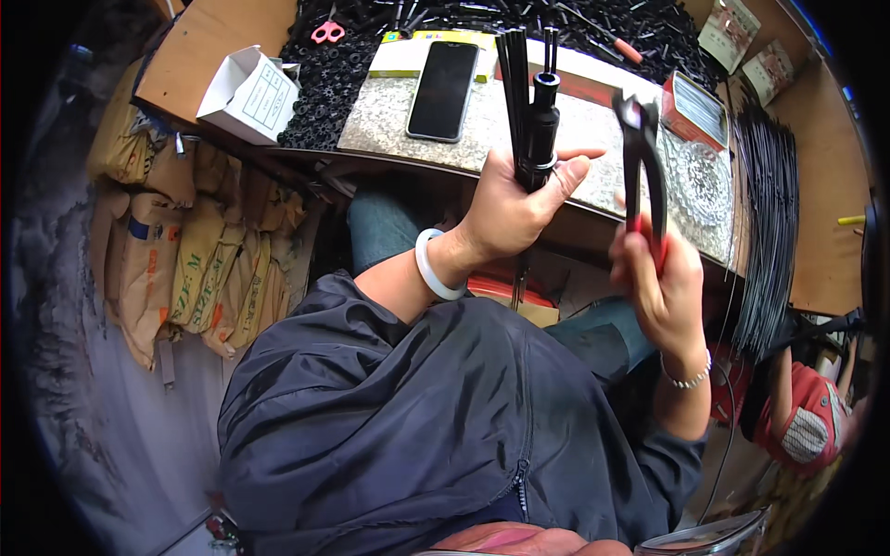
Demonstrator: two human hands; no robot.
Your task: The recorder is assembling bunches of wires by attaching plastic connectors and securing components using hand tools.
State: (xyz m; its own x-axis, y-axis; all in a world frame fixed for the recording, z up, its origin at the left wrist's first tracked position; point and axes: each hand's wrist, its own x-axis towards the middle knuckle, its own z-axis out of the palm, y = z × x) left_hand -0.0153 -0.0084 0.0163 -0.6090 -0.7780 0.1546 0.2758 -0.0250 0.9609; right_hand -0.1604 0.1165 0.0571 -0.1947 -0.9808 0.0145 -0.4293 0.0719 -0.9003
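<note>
My left hand [508,211] is wrapped round a black stepped cylindrical part [542,125] with a bright metal ring near its lower end. Several thin black rods [512,88] stand up beside it in the same grip, and the lower ends hang below my fist. In my right hand [666,292] is a pair of end-cutting pincers [642,153] with black jaws and red-covered grips. Their jaws point up, level with the cylinder and a little to its right, apart from it. A black phone [443,93] lies on the speckled bench top [380,130] behind my left hand.
Loose black parts [519,13] heap along the back, with pink-handled scissors [327,33] at left. A white carton [250,97] stands at the left edge. Silver rings [700,181], a red box [695,113] of thin pieces and long black wires [768,222] lie right. A person in red [808,417] is beyond.
</note>
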